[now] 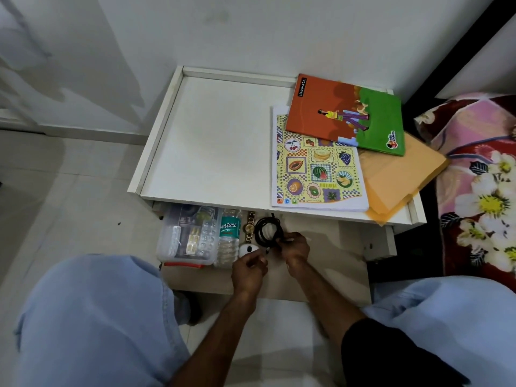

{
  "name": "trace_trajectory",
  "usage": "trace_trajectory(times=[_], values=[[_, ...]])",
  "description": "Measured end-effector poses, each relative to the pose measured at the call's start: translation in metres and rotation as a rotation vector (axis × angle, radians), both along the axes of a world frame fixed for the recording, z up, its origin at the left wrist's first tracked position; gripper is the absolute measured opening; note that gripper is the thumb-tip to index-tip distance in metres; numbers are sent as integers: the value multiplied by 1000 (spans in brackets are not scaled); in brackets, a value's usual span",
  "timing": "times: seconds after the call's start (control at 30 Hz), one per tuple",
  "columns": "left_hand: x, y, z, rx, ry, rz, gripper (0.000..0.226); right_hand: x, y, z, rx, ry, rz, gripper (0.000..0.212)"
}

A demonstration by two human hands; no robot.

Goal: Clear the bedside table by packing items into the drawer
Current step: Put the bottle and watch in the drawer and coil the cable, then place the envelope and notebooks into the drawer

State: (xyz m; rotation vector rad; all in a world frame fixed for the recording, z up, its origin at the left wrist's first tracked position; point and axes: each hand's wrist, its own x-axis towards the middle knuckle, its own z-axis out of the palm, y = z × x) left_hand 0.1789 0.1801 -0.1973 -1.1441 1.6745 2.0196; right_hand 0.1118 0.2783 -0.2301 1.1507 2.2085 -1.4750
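The white bedside table (212, 141) stands against the wall with its drawer (329, 263) pulled open below the front edge. In the drawer lie a clear plastic medicine box (187, 236), a water bottle (229, 236), a gold wristwatch (249, 227) and a small white case (247, 249). A coiled black cable (268, 230) sits over the drawer. My right hand (296, 248) pinches the cable's loose end. My left hand (250, 270) hovers by the white case with curled fingers at the cable's plug. On the tabletop lie an orange-green notebook (346, 114), a fruit-patterned book (315, 166) and an orange folder (396, 174).
A bed with a floral blanket (480, 177) borders the table on the right. White wall stands behind, pale tiled floor (69, 174) to the left. My knees in light blue trousers (92, 317) flank the drawer. The drawer's right half shows bare bottom.
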Motion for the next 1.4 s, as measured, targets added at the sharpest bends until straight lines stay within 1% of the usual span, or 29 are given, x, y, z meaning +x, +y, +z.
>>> trace_trajectory(times=[0.1, 0.17, 0.27, 0.33, 0.4, 0.43, 0.5, 0.53, 0.6, 0.63, 0.67, 0.7, 0.73, 0.8, 0.87, 0.93, 1.0, 1.03, 1.07, 1.1, 1.13, 1.17, 1.2, 1.23, 1.3, 1.4], values=[[-2, 1, 7, -33, 28, -32, 27, 2, 7, 4, -9, -38, 55, 30], [-5, 2, 16, -79, 64, -61, 28, 2, 10, 15, -29, -87, 136, 28], [-13, 7, 38, -235, 203, -150, 27, 6, 17, 53, -97, -117, 267, 19], [-20, 11, 57, -319, 331, -179, 21, 10, 24, 86, -129, -121, 448, 19], [-31, 12, 78, -406, 472, -193, 14, 11, 39, 119, -205, -69, 565, 15], [-39, 12, 88, -459, 534, -207, 12, 8, 50, 137, -238, -4, 588, 11], [-57, 8, 99, -534, 587, -250, 14, -2, 75, 164, -232, 155, 556, 7], [-66, 6, 103, -557, 578, -273, 19, -10, 89, 174, -152, 249, 530, 9], [-83, 3, 107, -614, 522, -364, 35, -29, 115, 180, 140, 375, 479, 19], [-91, 1, 108, -645, 476, -433, 44, -39, 125, 178, 291, 372, 469, 26], [-98, 0, 109, -663, 430, -490, 51, -47, 133, 173, 402, 325, 464, 34], [-107, 0, 112, -665, 392, -526, 56, -56, 139, 168, 449, 264, 460, 41], [-113, 0, 114, -639, 368, -539, 59, -62, 141, 162, 443, 219, 457, 47], [-127, 3, 119, -555, 346, -542, 61, -73, 141, 150, 424, 192, 452, 52], [-139, 6, 122, -502, 324, -542, 61, -83, 142, 145, 452, 195, 416, 49], [-150, 3, 119, -511, 288, -527, 55, -92, 151, 143, 440, 214, 373, 43], [-160, -5, 117, -471, 247, -525, 34, -102, 162, 147, 385, 243, 314, 36], [-164, -9, 116, -409, 234, -537, 23, -108, 170, 149, 419, 253, 298, 33], [-164, -14, 115, -346, 225, -541, 19, -113, 176, 151, 531, 265, 308, 32], [-165, -18, 115, -289, 223, -524, 19, -119, 183, 152, 696, 285, 338, 35], [-163, -23, 116, -248, 228, -496, 18, -124, 189, 150, 856, 303, 380, 44], [-160, -28, 116, -209, 232, -460, 17, -129, 194, 148, 962, 309, 438, 54], [-158, -34, 115, -173, 229, -423, 15, -135, 196, 145, 1007, 295, 516, 62], [-154, -39, 114, -133, 224, -392, 13, -139, 198, 141, 1029, 270, 597, 65], [-147, -49, 111, -86, 222, -361, 13, -145, 196, 132, 1099, 233, 706, 56], [-139, -54, 108, -38, 247, -309, 16, -144, 180, 139, 1307, 351, 722, 39]])
